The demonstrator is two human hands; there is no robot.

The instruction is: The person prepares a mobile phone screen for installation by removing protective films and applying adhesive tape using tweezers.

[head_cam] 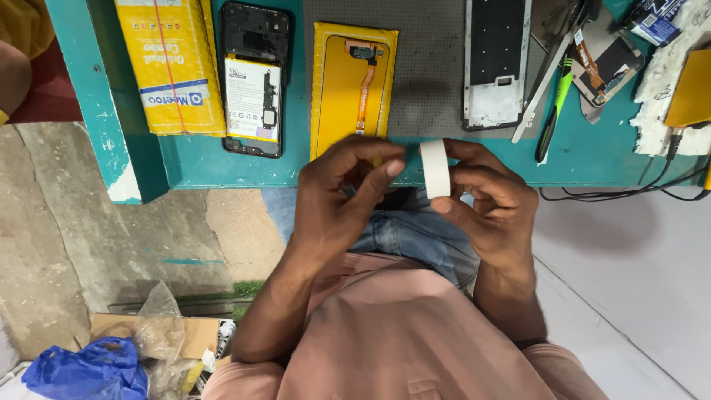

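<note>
My right hand holds a small roll of white tape upright between thumb and fingers, just in front of the teal table edge. My left hand is curled beside it, thumb tip and fingertips pressed against the roll's left side. Both hands hover over my lap, above blue jeans and a pink shirt. Directly behind the hands lies a yellow phone display panel with an orange flex cable.
On the table are an opened black phone with its battery showing, a yellow box, a grey mat, a white phone frame, a green-handled tool and black cables. Bags and cardboard lie on the floor at left.
</note>
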